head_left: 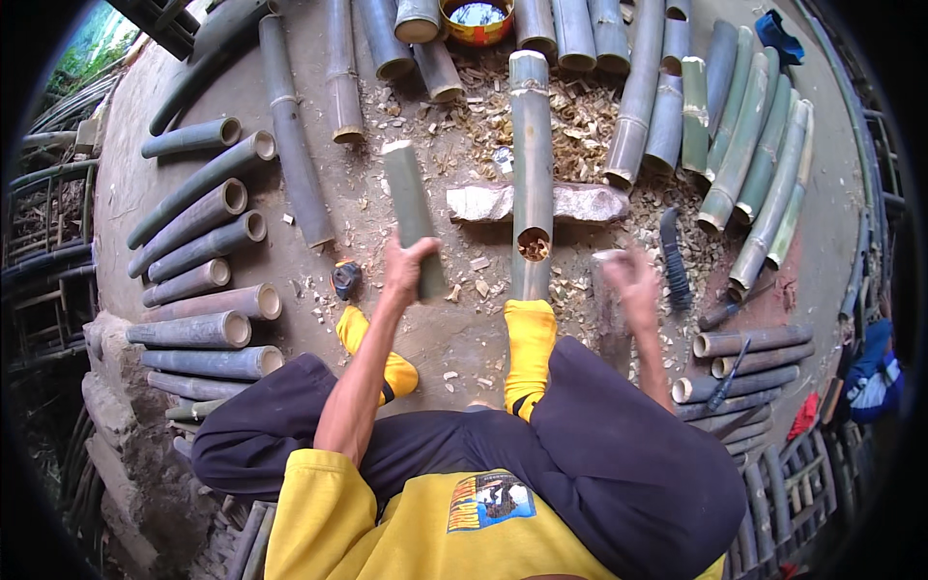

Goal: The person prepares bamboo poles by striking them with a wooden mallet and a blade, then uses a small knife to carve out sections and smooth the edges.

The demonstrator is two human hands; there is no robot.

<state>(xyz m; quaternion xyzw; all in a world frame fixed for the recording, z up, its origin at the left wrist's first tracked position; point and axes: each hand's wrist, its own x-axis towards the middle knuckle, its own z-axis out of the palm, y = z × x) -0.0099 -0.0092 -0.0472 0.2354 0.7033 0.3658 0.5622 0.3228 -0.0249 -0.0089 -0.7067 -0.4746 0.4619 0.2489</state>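
My left hand (409, 266) is closed around the lower part of a flat-looking green bamboo piece (406, 193), raised at a slant. My right hand (636, 282) is smeared by motion beside a brownish block-like thing (609, 300) with a pale top. Whether the fingers grip it I cannot tell. Between my hands a thick bamboo tube (531, 145) lies across a rough pale stone (585, 203). A hole cut in its side, near my feet, shows wood chips inside. One foot in a yellow sock (530, 338) touches the tube's near end.
Bamboo tubes lie in rows on the left (193, 329), on the right (754, 338) and at the far side. A dark wrapped handle (676, 275) lies right of my right hand. A tape measure (345, 278) sits left. Chips (580, 106) cover the ground near a red-and-yellow bowl (478, 34).
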